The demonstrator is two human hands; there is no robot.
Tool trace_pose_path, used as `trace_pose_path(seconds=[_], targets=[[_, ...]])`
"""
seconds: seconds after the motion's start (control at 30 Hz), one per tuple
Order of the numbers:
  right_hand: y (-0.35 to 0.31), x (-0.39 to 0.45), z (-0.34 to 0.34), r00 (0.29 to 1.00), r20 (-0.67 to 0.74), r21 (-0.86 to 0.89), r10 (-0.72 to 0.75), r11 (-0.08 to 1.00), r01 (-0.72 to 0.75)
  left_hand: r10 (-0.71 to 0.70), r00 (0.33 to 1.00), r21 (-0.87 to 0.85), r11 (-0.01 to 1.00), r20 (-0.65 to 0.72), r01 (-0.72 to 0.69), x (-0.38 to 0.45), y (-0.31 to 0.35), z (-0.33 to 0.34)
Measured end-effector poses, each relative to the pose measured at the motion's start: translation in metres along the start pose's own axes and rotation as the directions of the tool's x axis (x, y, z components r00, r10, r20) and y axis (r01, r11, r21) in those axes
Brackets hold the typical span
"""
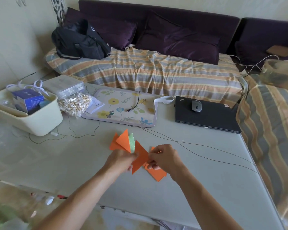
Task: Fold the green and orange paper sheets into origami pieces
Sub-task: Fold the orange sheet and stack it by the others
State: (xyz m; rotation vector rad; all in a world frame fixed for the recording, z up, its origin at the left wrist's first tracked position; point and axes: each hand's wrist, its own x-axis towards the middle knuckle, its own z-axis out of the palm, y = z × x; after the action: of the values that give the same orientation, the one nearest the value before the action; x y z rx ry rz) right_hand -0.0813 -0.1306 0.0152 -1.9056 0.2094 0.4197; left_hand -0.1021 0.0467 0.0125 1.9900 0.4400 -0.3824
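Both hands (140,159) pinch orange paper (140,159) | thin cable (198,144), laptop (206,115) beyond

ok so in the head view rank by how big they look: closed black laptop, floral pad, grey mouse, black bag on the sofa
1. Floral pad and closed black laptop: too alike to rank.
2. Black bag, though it sits farther away, so unsure.
3. Grey mouse, clearly smallest.

Left hand (119,159) and right hand (163,157) pinch a folded orange paper (140,159) above the table (206,188). More orange pieces (121,141) and a green piece (132,141) lie just behind.
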Motion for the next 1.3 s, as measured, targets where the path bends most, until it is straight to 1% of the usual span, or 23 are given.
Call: trace_pose_path(seconds=[0.03,0.07,0.1,0.27,0.37,0.47,0.6,0.8,0.93,1.07,1.3], targets=[[0.0,0.002,0.002,1.0,-0.029,0.018,0.005,1.0,-0.005,-0.047,0.995,0.015,0.999,0.092,0.046,-0.001,-0.002,0.001],[0.001,0.005,0.003,0.999,-0.048,0.037,0.013,0.999,-0.011,-0.078,0.987,0.027,0.997,0.144,0.075,-0.003,-0.005,0.002],[0.001,0.007,0.005,0.998,-0.058,0.056,0.02,0.998,-0.017,-0.085,0.985,0.03,0.996,0.153,0.081,-0.004,-0.007,0.002],[0.004,0.02,0.019,0.992,-0.118,0.068,0.037,0.997,-0.029,-0.071,0.997,0.002,0.997,0.043,0.071,0.0,-0.004,-0.008],[0.006,0.03,0.027,0.979,-0.19,0.113,0.067,0.992,-0.046,-0.078,0.997,0.06,0.995,-0.026,0.079,0.0,-0.006,-0.01],[0.005,0.039,0.036,0.964,-0.24,0.154,0.114,0.985,-0.078,-0.086,0.995,0.114,0.989,-0.046,0.091,0.001,-0.009,-0.013],[0.003,0.05,0.055,0.956,-0.244,0.206,0.162,0.972,-0.112,-0.091,0.994,0.146,0.984,-0.061,0.099,0.003,-0.01,-0.02],[-0.002,0.062,0.081,0.957,-0.245,0.2,0.157,0.974,-0.108,-0.095,0.994,0.17,0.98,-0.049,0.102,0.006,-0.014,-0.027],[0.0,0.065,0.087,0.958,-0.266,0.145,0.11,0.987,-0.074,-0.083,0.996,0.162,0.983,-0.043,0.089,0.01,-0.015,-0.029],[0.001,0.062,0.082,0.96,-0.277,0.005,0.028,1.0,-0.028,-0.068,0.997,0.147,0.986,-0.045,0.074,0.012,-0.015,-0.027],[0.008,0.052,0.051,0.961,-0.278,-0.133,-0.012,0.991,-0.026,-0.037,0.999,0.156,0.987,-0.031,0.041,0.011,-0.012,-0.018]])
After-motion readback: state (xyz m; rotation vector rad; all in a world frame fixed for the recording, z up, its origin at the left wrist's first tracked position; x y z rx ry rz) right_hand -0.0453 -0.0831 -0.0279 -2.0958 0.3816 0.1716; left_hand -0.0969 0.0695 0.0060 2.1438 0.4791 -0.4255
